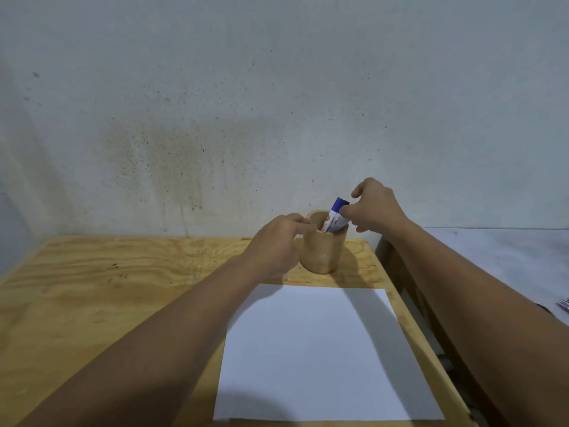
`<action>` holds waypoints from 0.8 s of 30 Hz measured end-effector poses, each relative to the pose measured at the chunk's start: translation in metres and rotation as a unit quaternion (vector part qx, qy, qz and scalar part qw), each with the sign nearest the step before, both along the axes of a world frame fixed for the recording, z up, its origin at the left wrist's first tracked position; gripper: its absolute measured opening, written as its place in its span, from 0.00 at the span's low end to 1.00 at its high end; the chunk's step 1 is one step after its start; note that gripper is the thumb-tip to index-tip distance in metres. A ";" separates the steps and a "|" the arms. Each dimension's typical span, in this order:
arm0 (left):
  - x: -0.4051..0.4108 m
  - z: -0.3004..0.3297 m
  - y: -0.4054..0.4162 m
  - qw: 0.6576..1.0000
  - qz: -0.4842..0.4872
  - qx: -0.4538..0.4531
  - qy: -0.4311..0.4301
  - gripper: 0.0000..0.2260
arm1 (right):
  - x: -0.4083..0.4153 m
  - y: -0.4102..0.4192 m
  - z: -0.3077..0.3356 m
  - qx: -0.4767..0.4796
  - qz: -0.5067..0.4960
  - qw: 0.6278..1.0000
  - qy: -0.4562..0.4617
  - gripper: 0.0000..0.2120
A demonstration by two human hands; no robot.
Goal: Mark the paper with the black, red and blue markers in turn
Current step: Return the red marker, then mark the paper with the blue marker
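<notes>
Fingers of right hand (374,208) pinch blue marker (337,214), label unreadable; left hand (277,241) grips cup (323,254).

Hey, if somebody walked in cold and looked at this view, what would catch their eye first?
Probably the two hands meeting at the wooden cup at the table's far edge: the right hand pinches a blue-capped marker sticking out of it, while the left hand steadies the cup's side. Next, the blank white paper lying flat on the plywood table, nearer the person.

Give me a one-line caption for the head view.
Left hand steadies a wooden cup while right hand grips a blue marker in it, above blank paper.
</notes>
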State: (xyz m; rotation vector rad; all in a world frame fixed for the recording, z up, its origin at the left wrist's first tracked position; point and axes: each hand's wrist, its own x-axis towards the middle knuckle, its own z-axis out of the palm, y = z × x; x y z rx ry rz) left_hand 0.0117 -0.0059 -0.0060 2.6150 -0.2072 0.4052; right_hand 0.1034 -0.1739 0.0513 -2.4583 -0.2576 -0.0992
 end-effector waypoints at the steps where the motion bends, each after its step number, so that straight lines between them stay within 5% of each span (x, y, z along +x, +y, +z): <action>1: 0.002 0.002 0.003 1.000 -0.006 -0.005 0.012 0.27 | 0.000 0.002 -0.002 0.008 -0.014 1.000 0.011 0.21; 14: -0.001 0.009 0.014 0.992 -0.051 -0.095 0.065 0.30 | 0.002 0.009 -0.003 0.119 -0.058 0.991 0.022 0.08; 24: 0.007 0.024 0.030 0.985 -0.047 -0.048 0.157 0.35 | -0.011 0.018 0.033 0.246 -0.010 0.954 -0.168 0.09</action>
